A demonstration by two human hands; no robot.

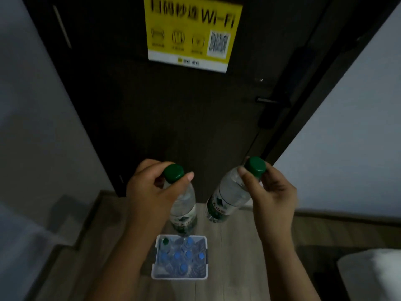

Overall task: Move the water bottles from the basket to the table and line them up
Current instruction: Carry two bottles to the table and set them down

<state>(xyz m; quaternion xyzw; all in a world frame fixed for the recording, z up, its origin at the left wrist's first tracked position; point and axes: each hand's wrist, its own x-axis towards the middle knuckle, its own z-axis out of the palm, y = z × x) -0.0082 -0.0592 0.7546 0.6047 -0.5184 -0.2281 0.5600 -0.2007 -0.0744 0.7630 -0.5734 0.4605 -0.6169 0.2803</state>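
Note:
My left hand [149,192] grips a clear water bottle [183,207] by its neck, just under the green cap. My right hand [271,196] pinches a second green-capped bottle [227,196] near its cap; this one hangs tilted to the left. Both bottles are held in the air above the floor. Directly below them a white basket [155,257] stands on the wooden floor. It holds several bottles with blue caps [183,267] and one with a green cap [166,241]. No table is in view.
A dark door [173,116] with a yellow Wi-Fi poster [191,31] and a handle [269,101] faces me. Pale walls stand at left and right. A white rounded object [373,276] sits at the lower right.

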